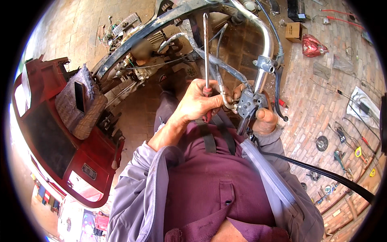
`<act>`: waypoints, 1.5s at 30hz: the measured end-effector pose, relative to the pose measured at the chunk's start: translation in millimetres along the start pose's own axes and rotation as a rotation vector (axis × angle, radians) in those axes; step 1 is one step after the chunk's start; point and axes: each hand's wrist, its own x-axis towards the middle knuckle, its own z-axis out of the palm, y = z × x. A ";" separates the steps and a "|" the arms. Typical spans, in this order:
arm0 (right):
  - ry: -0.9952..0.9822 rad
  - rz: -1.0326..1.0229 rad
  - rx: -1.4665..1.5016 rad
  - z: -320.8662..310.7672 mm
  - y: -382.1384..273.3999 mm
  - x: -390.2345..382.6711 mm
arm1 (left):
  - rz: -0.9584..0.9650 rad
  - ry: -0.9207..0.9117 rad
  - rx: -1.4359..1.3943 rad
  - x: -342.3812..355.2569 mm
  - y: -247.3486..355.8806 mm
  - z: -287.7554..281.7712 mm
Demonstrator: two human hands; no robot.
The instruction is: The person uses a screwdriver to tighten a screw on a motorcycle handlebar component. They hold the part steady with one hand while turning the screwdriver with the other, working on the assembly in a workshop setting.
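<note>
My left hand point(192, 100) is closed round a screwdriver point(207, 52) with a red handle, its long shaft pointing away from me. That hand's thumb and fingers also pinch a bent metal cable end point(223, 90) at the side of a dark switch housing point(248, 105). The housing sits on a chrome handlebar point(267, 38). My right hand point(265, 121) wraps round the housing from behind, thumb at its right side, some fingertips showing above it. A black lever point(278, 94) hangs beside the bar. The contact between cable and housing is partly hidden by fingers.
A bare vehicle frame point(161, 22) with wiring and engine parts stands ahead. At the left is a red body shell point(90, 161) bearing a cushion and a phone point(79, 97). Tools, cables, a cardboard box point(295, 32) and a red plastic bag point(313, 46) lie on the brick floor.
</note>
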 end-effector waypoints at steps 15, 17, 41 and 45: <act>-0.012 0.021 0.068 1.6 1.8 0.5 | 0.051 -0.061 0.025 -2.6 5.5 1.7; 0.045 -0.029 0.041 5.0 1.5 -0.9 | 0.063 -0.102 0.048 -1.0 10.9 4.1; -0.048 -0.021 0.018 6.2 -0.4 6.6 | 0.179 0.103 -0.659 8.7 -8.3 -4.3; -0.043 -0.026 -0.006 6.0 -1.9 3.4 | 0.140 0.301 -0.460 -11.9 -0.2 -18.7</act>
